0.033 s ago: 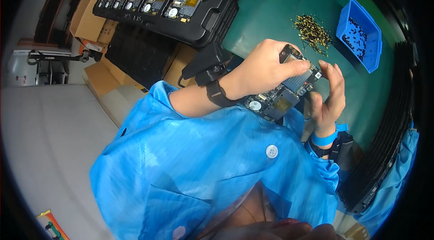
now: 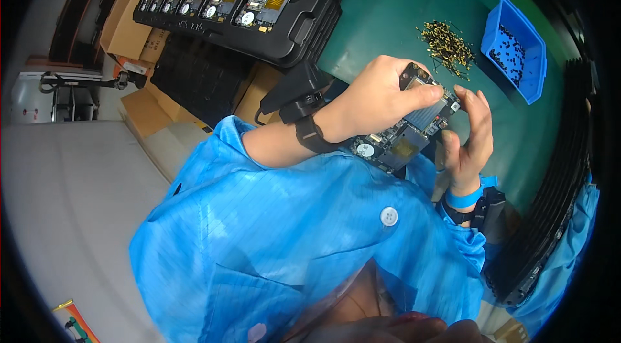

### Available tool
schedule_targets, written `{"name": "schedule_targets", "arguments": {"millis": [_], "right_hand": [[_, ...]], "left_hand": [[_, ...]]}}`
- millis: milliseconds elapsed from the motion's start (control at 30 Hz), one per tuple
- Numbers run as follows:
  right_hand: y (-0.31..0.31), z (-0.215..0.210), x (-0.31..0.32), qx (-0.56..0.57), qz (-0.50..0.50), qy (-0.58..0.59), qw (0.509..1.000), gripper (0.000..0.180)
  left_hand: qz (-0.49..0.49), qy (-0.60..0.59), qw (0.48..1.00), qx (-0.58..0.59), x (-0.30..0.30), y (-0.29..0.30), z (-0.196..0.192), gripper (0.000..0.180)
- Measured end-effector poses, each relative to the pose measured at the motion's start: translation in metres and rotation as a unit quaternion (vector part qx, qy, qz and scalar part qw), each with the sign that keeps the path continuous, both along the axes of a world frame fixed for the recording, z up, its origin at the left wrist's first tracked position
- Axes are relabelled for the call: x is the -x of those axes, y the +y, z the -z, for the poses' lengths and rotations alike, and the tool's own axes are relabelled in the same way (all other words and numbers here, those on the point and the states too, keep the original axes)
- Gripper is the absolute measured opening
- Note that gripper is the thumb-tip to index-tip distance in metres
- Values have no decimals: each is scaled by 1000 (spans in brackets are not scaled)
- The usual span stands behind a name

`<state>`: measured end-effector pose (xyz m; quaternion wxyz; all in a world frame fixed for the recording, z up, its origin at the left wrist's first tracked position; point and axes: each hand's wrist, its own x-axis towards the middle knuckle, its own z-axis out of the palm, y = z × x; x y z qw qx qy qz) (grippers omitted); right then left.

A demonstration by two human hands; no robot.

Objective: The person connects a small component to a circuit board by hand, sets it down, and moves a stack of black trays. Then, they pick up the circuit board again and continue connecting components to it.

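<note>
My left hand (image 2: 381, 97) is closed on a dark circuit board (image 2: 404, 139), thumb across its grey ribbed metal shield and the other fingers hidden behind. The board is tilted in front of my chest. It carries a round white sticker and a gold-brown patch. Close to the board's right edge is my right hand (image 2: 475, 133), thumb and fingers spread apart, with nothing visible between them. Whether its fingertips touch the board I cannot tell. Beyond the hands, a heap of small gold-and-black cable-like parts (image 2: 446, 49) lies on the green mat (image 2: 381, 13).
A blue bin (image 2: 527, 62) with small black pieces stands at the far right. Stacked black trays (image 2: 284, 45) at the far left hold several similar boards. Cardboard boxes (image 2: 126, 26) are left of them. A black ribbed strip (image 2: 550, 201) runs along the right side.
</note>
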<state>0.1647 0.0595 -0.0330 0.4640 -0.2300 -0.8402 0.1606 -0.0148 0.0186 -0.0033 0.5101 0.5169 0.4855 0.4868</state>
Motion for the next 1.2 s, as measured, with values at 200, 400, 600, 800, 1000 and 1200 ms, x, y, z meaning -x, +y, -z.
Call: {"name": "schedule_targets", "arguments": {"millis": [200,400,600,800,1000,1200], "right_hand": [[0,-1,1,-46,-14,-28,998,37],[-2,-1,0,-57,-15,-21,998,32],[-3,-9,-2,-70,-4,-48,996,32],[-3,-10,-3,-75,-5,-63,995,33],[-3,-12,-3,-79,-13,-67,995,34],[-3,-12,-1,-60,-27,-54,996,31]], "left_hand": [[-11,26,999,-24,-1,-1,-2,18],[16,12,1000,4,0,-3,-6,18],[5,22,1000,-12,-2,-4,-5,18],[20,19,1000,0,-1,-5,-7,18],[12,33,999,-25,-1,-5,-7,19],[12,33,999,-21,0,-6,-5,18]]}}
